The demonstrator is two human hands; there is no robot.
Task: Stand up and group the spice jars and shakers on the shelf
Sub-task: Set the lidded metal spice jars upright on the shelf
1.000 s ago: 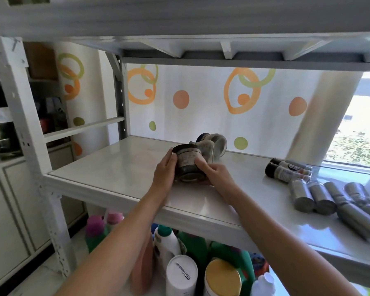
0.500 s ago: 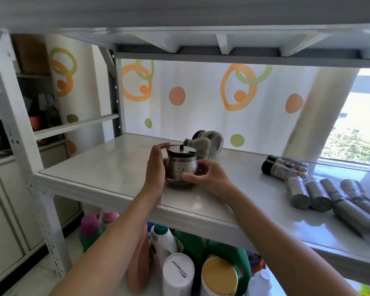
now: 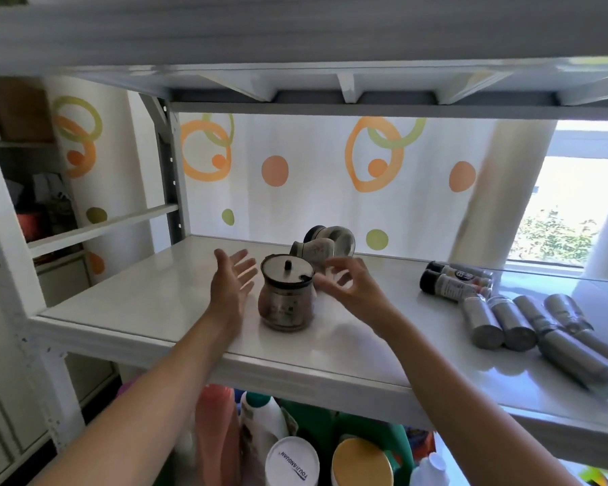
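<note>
Upright now near the front edge of the white shelf (image 3: 127,303): a round-bellied metal spice jar (image 3: 285,298) with a flat lid and a small dark knob, faint print on its belly too blurred to read. Flanked by both hands, neither touching it: left hand (image 3: 229,283) just beside it, palm turned toward the jar, fingers spread wide and holding nothing; right hand (image 3: 348,283) near the other side, fingers loosely curled and apart, likewise empty. Just behind, two more jars (image 3: 325,243) lying on their sides, one pale with a faint pattern, one with a dark base facing out. Further right, well apart, two dark-capped shakers (image 3: 451,280) lying down with printed labels, the lettering too small to make out, and next to them a row of grey cylindrical shakers (image 3: 513,322), all on their sides. Glossy white shelf surface, white metal frame, another shelf board overhead. Behind, a white curtain (image 3: 313,191) with orange and green rings and dots; bright window (image 3: 572,212) with greenery at right. Below the shelf, assorted bottles, one white cap (image 3: 292,463) reading "TOUJIANGUAN".
</note>
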